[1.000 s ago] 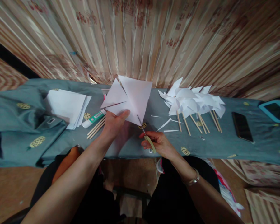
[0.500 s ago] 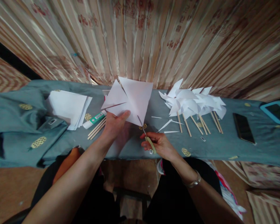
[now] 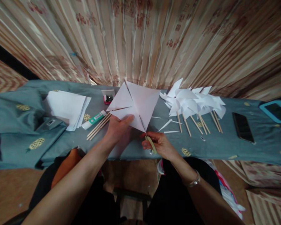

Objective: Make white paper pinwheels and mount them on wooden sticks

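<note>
Teal cloth (image 3: pixel 215 147) below; paper (image 3: pixel 144 97) between left fingers (image 3: pixel 128 119), scissors (image 3: pixel 151 144) in right fingers (image 3: pixel 155 136).

1 camera, worn on the person's head, looks forward and steeply down past the lap (image 3: pixel 168 200). The left hand (image 3: pixel 120 126) and right hand (image 3: pixel 158 144) sit close, near mid-frame. The wide view takes in the bench (image 3: pixel 215 148) from side to side, curtain (image 3: pixel 140 47) above, floor (image 3: pixel 131 172) below.

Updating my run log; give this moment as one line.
left hand: grips slit paper | right hand: scissors at paper's corner | nearby: pinwheels
</note>
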### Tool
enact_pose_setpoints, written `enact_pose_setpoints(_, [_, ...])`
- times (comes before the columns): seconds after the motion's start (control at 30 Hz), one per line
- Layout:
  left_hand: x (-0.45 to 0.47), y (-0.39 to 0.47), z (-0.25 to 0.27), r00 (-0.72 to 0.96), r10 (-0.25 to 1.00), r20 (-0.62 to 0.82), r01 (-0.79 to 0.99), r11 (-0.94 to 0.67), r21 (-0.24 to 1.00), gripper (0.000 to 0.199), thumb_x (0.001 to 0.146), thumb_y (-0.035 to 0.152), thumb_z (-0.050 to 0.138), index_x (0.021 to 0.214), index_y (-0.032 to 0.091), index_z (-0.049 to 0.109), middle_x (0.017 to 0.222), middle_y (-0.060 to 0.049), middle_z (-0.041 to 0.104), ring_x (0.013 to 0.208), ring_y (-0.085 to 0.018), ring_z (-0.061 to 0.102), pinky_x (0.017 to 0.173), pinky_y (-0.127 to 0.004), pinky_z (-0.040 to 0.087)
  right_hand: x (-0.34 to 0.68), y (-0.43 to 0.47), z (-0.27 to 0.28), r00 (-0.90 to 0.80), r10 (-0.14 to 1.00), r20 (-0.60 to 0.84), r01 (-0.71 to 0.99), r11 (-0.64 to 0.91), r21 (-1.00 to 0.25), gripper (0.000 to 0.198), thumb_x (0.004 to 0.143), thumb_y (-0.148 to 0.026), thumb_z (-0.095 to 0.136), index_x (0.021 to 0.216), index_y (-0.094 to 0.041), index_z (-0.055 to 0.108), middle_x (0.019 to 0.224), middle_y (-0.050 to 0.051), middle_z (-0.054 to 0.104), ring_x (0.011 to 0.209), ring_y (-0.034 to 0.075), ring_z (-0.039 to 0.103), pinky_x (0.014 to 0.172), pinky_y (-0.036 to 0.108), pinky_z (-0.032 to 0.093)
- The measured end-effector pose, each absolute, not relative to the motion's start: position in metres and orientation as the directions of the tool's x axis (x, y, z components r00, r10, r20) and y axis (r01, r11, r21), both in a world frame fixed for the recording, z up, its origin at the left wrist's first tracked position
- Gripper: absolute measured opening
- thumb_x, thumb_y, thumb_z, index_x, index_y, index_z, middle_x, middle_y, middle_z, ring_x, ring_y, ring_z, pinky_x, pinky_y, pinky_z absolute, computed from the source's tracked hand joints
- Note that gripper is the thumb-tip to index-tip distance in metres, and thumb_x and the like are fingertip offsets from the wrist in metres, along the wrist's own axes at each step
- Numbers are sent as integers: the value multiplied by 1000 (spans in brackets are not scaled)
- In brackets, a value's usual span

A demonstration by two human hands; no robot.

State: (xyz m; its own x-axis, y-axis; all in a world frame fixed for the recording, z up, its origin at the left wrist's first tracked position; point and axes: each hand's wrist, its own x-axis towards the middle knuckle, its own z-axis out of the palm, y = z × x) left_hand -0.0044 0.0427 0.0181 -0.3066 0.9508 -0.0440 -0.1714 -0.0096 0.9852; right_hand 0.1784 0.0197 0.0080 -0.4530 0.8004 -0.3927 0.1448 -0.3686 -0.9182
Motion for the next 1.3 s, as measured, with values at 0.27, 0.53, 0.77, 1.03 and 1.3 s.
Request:
enact_pose_setpoints(0.27, [-5, 43, 20, -319, 946, -56, -152, 7, 988, 25, 63, 31, 76, 83, 20, 66, 86, -7, 74, 78, -25, 69, 77, -39, 56, 176, 20, 9, -414, 807, -421, 115, -413, -904, 48, 50, -50, 89, 81, -18, 73, 57, -4, 64, 51, 10, 58, 48, 21, 41])
enact_pose_setpoints(0.53, [-3, 43, 24, -330, 943, -42, -153, -10, 988, 30, 62, 31, 77, 87, 20, 66, 87, -7, 75, 78, -23, 69, 79, -38, 57, 175, 20, 7, -401, 808, -431, 92, -432, -897, 48, 48, -48, 91, 81, -18, 72, 57, -4, 64, 51, 10, 58, 50, 22, 43])
enact_pose_setpoints(0.77, [-1, 41, 18, -289, 956, -46, -152, 1, 988, 28, 62, 31, 76, 86, 18, 68, 87, -7, 73, 78, -24, 67, 77, -39, 56, 178, 21, 9, -432, 816, -384, 122, -369, -921, 43, 55, -50, 87, 77, -17, 72, 60, -3, 63, 55, 11, 59, 50, 21, 42])
enact_pose_setpoints(1.03, [-1, 40, 13, -270, 962, -48, -201, -8, 980, 28, 62, 30, 78, 86, 19, 68, 85, -5, 73, 76, -23, 67, 75, -38, 55, 177, 21, 9, -428, 819, -383, 107, -375, -921, 44, 53, -52, 88, 76, -18, 72, 58, -4, 61, 53, 11, 57, 49, 21, 42])
enact_pose_setpoints(1.3, [1, 39, 21, -268, 963, -31, -174, -17, 985, 32, 62, 28, 76, 92, 18, 68, 89, -7, 72, 80, -24, 65, 77, -38, 54, 174, 22, 10, -396, 823, -406, 100, -401, -911, 44, 48, -52, 89, 63, -18, 67, 55, -4, 60, 50, 10, 55, 48, 21, 41])
